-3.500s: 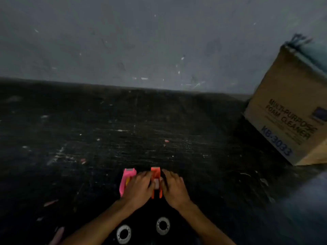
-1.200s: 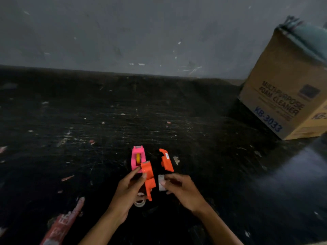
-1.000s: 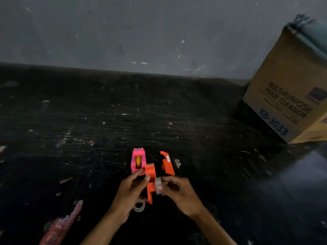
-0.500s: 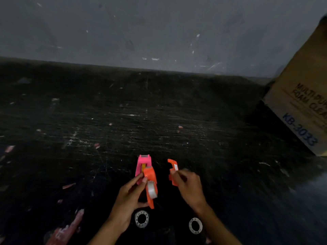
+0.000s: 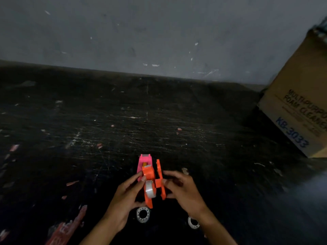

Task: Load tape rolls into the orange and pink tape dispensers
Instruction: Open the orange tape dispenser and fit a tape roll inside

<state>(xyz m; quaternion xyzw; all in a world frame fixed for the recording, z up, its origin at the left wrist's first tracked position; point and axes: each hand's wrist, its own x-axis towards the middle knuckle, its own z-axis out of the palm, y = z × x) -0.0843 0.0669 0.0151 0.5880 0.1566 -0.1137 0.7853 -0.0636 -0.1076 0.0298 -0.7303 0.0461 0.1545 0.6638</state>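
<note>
While left fingers [image 5: 139,175] pinch the orange dispenser [image 5: 148,175], right fingers [image 5: 166,181] grip its cover [image 5: 160,181].

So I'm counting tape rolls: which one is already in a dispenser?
The clear roll seated in the orange half; the two white rolls lie loose below.

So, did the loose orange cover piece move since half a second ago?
Yes. The orange cover piece, earlier apart on the table, is now in the right hand, brought leftward against the orange dispenser half, nearer the pink dispenser.
</note>
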